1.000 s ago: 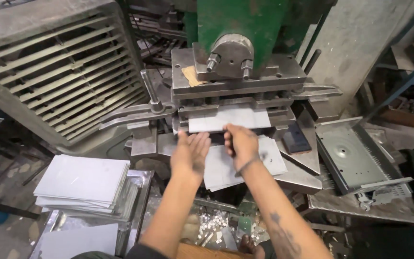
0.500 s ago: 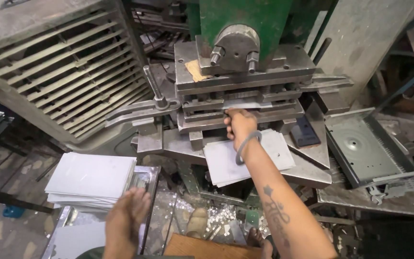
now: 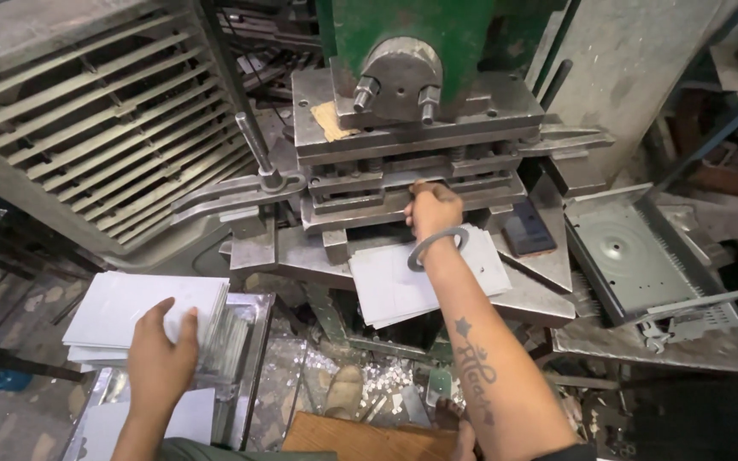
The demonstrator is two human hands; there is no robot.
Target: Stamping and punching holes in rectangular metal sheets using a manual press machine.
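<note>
Left hand (image 3: 161, 358) now down at the near left, palm and fingers spread flat on the stack of grey sheets (image 3: 143, 312), touching the top one but not yet gripping it; a second ago up at the press beside the other hand, half a second ago halfway down, so clearly swung away from the die to fetch fresh stock. Beneath that stack, a shiny metal tray (image 3: 245, 358); nearer the body, a wooden board (image 3: 360, 440) and scattered small punchings on the floor (image 3: 377, 380). Further out, right hand (image 3: 433, 209), steel bangle at the wrist, fingers closed on the edge of a sheet pushed into the die gap of the press (image 3: 412, 183); hardly moved across the three moments. Just below that hand, a small pile of loose sheets (image 3: 403, 286) on the press table. Off to the right, a grey pressed tray part (image 3: 634, 256) on a bench. Farthest, the green press body (image 3: 424, 26) and a louvred grille (image 3: 87, 119) at left. Judged from this: one sheet seated in the die, the next about to be picked.
</note>
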